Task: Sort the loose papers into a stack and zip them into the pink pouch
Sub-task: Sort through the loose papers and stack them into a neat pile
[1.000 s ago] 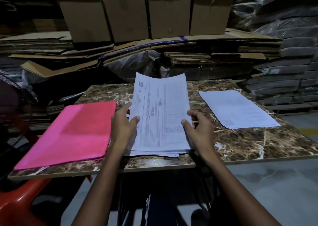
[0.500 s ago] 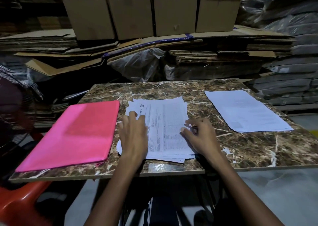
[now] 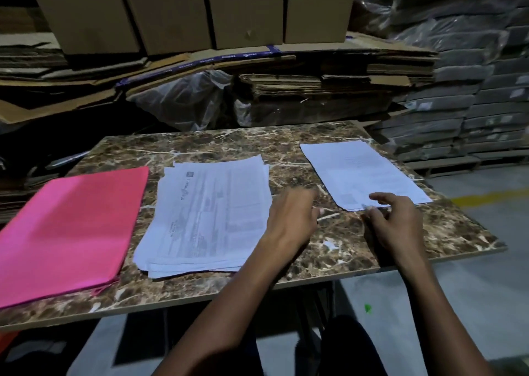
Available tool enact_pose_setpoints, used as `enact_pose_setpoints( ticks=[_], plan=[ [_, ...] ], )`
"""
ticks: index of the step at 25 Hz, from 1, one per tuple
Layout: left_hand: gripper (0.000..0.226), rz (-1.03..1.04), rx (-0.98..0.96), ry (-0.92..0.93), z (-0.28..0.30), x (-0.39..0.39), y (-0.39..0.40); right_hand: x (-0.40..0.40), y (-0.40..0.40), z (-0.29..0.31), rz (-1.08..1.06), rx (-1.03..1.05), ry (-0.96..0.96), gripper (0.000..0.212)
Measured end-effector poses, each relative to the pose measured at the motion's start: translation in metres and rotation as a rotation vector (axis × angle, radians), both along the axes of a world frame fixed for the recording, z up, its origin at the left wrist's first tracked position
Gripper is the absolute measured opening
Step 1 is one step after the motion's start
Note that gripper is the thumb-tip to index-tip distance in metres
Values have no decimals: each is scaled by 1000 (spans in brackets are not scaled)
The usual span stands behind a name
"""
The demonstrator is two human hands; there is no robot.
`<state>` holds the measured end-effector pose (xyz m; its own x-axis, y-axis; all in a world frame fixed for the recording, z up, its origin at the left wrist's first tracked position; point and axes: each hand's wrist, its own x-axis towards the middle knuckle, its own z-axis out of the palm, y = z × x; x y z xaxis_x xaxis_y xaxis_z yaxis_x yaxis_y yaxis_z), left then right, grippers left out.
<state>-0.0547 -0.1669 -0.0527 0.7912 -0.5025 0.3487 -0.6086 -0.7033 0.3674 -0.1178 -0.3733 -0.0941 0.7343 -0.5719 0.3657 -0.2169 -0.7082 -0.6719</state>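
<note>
Two paper groups lie on the marble-pattern tabletop (image 3: 329, 241). Right hand (image 3: 396, 221): fingers loosely spread, fingertips touching the near edge of the small set of sheets (image 3: 362, 172); nothing gripped. Left hand (image 3: 292, 218): blurred, between both groups, apparently relaxed, holding nothing. Left of its fingers lies the main paper stack (image 3: 209, 215), edges uneven; beyond that, the pink pouch (image 3: 68, 232), lying flat. Judgement: sheets light, limp, prone to sliding; pinch at the near edge or corner. Legible print: partial logo "me…moms"; remainder unreadable.
</note>
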Motion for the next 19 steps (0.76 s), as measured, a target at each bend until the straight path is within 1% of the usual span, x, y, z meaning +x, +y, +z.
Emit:
enact_pose_setpoints(
  ticks=[2,4,5,7,9,10,12,14,16,17,19],
  plan=[
    [40,-71,75,44,4,14,-31,-4,-21,1,-70,28,-41,25],
    [54,-150,188,123,4,29,-54,-8,-34,1,-85,103,-63,24],
    [53,-188,237,149,2,35,-61,-11,-35,3,-72,167,-73,23],
    [41,-236,247,168,-3,44,-71,-13,-39,1,-69,315,-152,17],
    [24,-234,214,71,-7,45,-75,-14,-40,1,-105,405,-231,15],
    [22,-235,219,-20,-9,43,-77,-14,-42,0,-118,413,-267,16],
    [27,-247,240,-177,-12,36,-81,-18,-39,2,-160,430,-353,17],
    [27,-254,178,-230,-12,30,-83,-28,-34,3,-162,460,-410,15],
    [28,-235,81,-236,-10,25,-84,-41,-31,0,-137,488,-403,14],
    [29,-225,36,-228,-8,21,-84,-49,-28,-3,-114,501,-373,14],
    [28,-229,-87,-147,-3,10,-86,-68,-21,-7,-48,543,-337,21]
  ],
)
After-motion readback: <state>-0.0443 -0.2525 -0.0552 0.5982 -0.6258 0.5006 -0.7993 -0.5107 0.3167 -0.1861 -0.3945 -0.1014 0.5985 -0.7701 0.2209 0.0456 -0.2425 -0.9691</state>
